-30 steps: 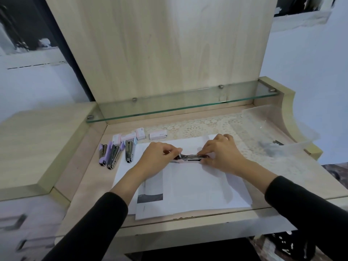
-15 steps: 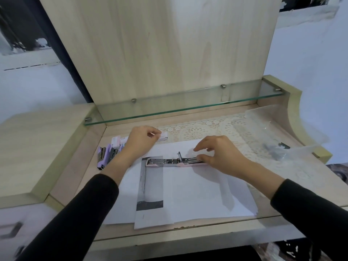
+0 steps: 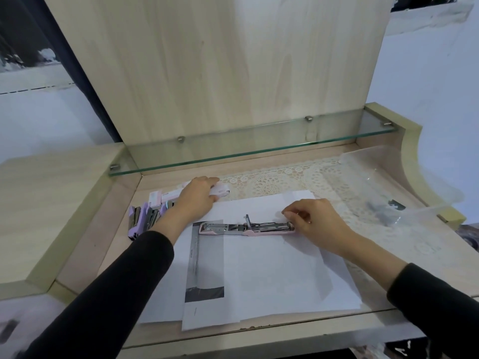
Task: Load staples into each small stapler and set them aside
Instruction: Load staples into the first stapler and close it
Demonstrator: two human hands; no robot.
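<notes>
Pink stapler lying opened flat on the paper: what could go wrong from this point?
1. The pink stapler lies open, held only at its right end by the right hand; it might swivel on the loose paper sheets while loading.
2. The left hand lies on a white staple box; a poor grip might spill staples.
3. That forearm passes close by the purple staplers and might knock them.

Pale pink with silvery metal on the opened stapler (image 3: 246, 228); lilac on the staplers (image 3: 140, 221) at left; pink-and-white staple boxes (image 3: 156, 197); white floral lace on the doily (image 3: 269, 181); white paper sheets (image 3: 272, 275), one printed grey and black; pale wood grain on the counter (image 3: 116, 250)
</notes>
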